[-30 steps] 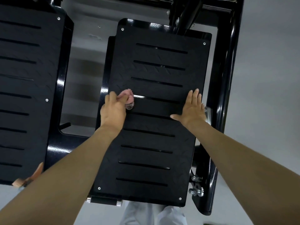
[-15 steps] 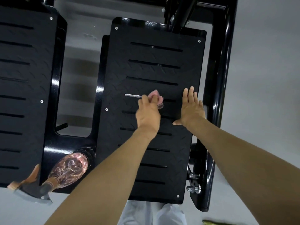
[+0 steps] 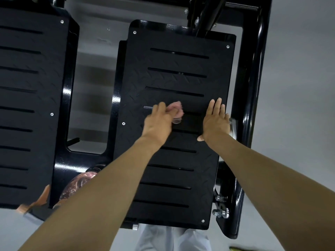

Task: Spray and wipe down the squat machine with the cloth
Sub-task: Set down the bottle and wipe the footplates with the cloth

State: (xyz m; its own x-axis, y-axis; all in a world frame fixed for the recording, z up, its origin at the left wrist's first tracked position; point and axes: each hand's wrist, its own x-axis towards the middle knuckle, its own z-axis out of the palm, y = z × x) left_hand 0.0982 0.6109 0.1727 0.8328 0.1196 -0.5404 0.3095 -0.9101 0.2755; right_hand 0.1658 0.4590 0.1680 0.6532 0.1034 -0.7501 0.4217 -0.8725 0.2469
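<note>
The squat machine's right black foot plate (image 3: 174, 73), slotted and diamond-textured, fills the middle of the head view. My left hand (image 3: 159, 122) grips a bunched pink cloth (image 3: 176, 110) and presses it on the plate's middle. My right hand (image 3: 215, 122) lies flat on the plate's right side, fingers straight, a short gap from the cloth. A clear pinkish spray bottle (image 3: 79, 183) lies on the frame between the two plates, partly hidden by my left forearm.
A second black foot plate (image 3: 27, 105) is at the left. The machine's black tubular frame (image 3: 253, 87) runs along the right, with bolts (image 3: 221, 212) near its lower end. Grey floor (image 3: 299, 69) surrounds it. My grey trouser legs (image 3: 172, 240) show below the plate.
My left hand slid the cloth rightward across the plate from its left edge to the middle, toward my right hand. The right hand stayed flat in place. The view shifted, revealing the bottle.
</note>
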